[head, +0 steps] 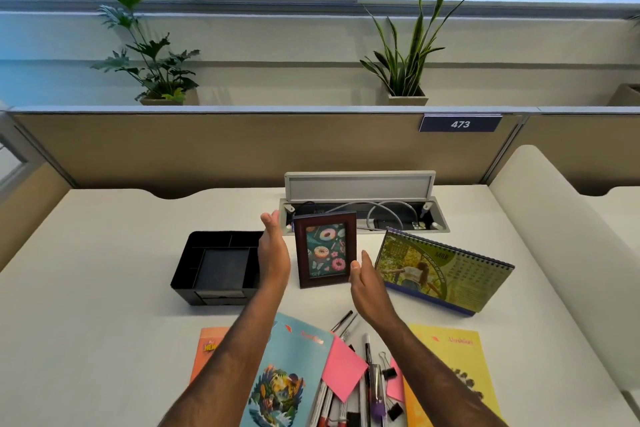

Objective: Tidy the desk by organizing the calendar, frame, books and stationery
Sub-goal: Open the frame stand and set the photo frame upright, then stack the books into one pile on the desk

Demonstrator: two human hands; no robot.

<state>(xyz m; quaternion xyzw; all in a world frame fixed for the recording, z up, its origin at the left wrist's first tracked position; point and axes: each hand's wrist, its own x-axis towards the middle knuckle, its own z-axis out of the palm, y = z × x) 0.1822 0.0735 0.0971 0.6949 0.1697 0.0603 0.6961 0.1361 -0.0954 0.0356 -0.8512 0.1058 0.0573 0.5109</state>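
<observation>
A dark wooden frame with a doughnut picture stands upright mid-desk. My left hand is open just left of it, fingers apart, not touching. My right hand is open at the frame's lower right corner, thumb close to or touching the edge. A green desk calendar stands to the right. Near me lie an orange book, a blue book and a yellow book, with pens and markers, pink sticky notes and binder clips between them.
A black desk organizer sits left of the frame. Behind the frame an open cable hatch with wires is set into the white desk. A beige partition and a curved side divider bound the desk.
</observation>
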